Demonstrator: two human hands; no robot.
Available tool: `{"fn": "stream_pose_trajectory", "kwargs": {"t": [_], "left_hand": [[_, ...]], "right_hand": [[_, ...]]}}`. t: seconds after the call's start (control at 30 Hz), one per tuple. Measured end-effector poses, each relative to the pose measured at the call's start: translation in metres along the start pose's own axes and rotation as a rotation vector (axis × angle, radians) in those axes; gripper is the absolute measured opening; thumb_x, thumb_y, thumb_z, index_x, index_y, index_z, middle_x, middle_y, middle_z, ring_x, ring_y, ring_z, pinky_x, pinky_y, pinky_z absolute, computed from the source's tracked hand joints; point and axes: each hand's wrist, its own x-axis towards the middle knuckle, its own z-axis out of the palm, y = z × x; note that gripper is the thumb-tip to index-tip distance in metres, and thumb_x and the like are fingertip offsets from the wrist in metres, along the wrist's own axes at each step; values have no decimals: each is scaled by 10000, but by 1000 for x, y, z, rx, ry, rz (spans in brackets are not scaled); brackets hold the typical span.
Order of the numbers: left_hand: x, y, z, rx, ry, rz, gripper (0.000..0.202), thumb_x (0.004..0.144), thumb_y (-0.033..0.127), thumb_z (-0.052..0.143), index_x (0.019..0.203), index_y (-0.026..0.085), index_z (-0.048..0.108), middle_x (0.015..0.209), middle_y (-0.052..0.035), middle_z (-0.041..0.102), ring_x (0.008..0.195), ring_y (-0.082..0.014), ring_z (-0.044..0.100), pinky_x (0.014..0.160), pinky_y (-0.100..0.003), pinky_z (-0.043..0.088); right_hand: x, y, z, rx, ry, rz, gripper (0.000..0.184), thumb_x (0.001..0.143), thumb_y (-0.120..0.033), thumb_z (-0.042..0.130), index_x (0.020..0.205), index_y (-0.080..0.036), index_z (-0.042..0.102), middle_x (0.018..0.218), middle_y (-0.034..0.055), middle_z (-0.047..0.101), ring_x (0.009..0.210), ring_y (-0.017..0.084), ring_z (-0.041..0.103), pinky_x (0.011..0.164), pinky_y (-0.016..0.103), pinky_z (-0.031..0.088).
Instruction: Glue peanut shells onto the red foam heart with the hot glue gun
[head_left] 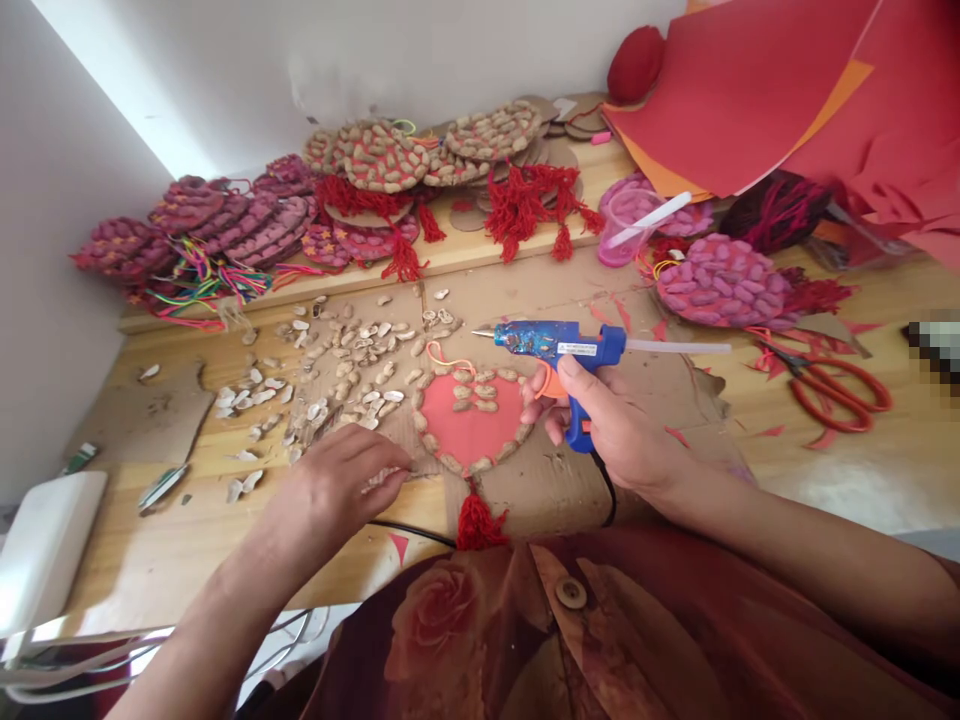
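A red heart-shaped card [471, 432] lies on a cardboard sheet, ringed with peanut shells and ending in a red tassel [477, 524]. My right hand [616, 432] grips a blue hot glue gun [564, 350] just right of the heart, nozzle pointing left above it. My left hand [339, 490] rests on the cardboard left of the heart. Its fingers are pinched together among loose peanut shells [352, 370]; what they hold is hidden.
Finished shell-covered hearts, purple [720, 282] and natural [390, 158], are piled along the back with red tassels and coloured cords. Red paper sheets [757, 80] lie at the back right, red scissors [832, 388] at the right. A white box [45, 545] sits at the left edge.
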Motion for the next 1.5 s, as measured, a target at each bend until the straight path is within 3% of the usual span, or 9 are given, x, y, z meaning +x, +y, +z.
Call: {"fn": "stream_pose_trajectory", "kwargs": {"t": [0.1,0.23,0.33,0.43,0.63,0.8,1.5], "left_hand": [[1,8,0,-281,150,-241,50,862,252,742,903,221,743,858,-15,737,781,-149,658,728,-257,501],[16,27,3,-900,247,-562,192,751,363,849,802,199,764,718,-17,708,628,-113,602,595,-210,471],[30,38,10,-1308,224,-673,298,677,415,899,745,164,752,691,-32,673,632,-104,574,602,-200,474],[39,43,15,-1507,192,-678,321,674,410,904,711,141,734,685,-38,643,633,-89,542,573,-169,445],[46,44,17,-1598,157,-706,347,650,410,925,682,132,721,674,-45,636,634,-89,549,550,-152,437],[46,45,17,-1625,165,-698,345,645,407,930,691,135,723,668,-36,634,632,-86,554,554,-149,443],[45,43,17,-1649,163,-684,294,657,369,924,721,151,737,658,-34,642,633,-98,548,554,-175,404]], "right_hand": [[-4,-5,1,-8,-51,27,361,971,-547,573,868,-206,631,902,49,683,636,134,618,491,235,446],[-14,-14,2,-139,-181,31,409,979,-582,537,922,-190,639,876,51,674,596,117,567,537,256,445],[-22,-22,2,-267,-260,7,424,995,-582,501,951,-184,639,808,46,668,596,127,546,542,265,429],[-26,-29,3,-395,-319,-87,418,1016,-543,474,838,-190,612,775,38,651,611,130,547,557,272,428],[-28,-33,0,-592,-370,-180,428,1043,-493,385,797,-209,588,708,34,606,682,186,610,615,322,480],[-29,-33,-2,-645,-382,-158,414,1047,-461,371,773,-218,563,689,28,605,628,179,592,582,324,469],[-31,-18,-9,-570,-415,-115,387,1064,-470,378,810,-217,523,709,4,565,622,156,515,586,334,377]]}}
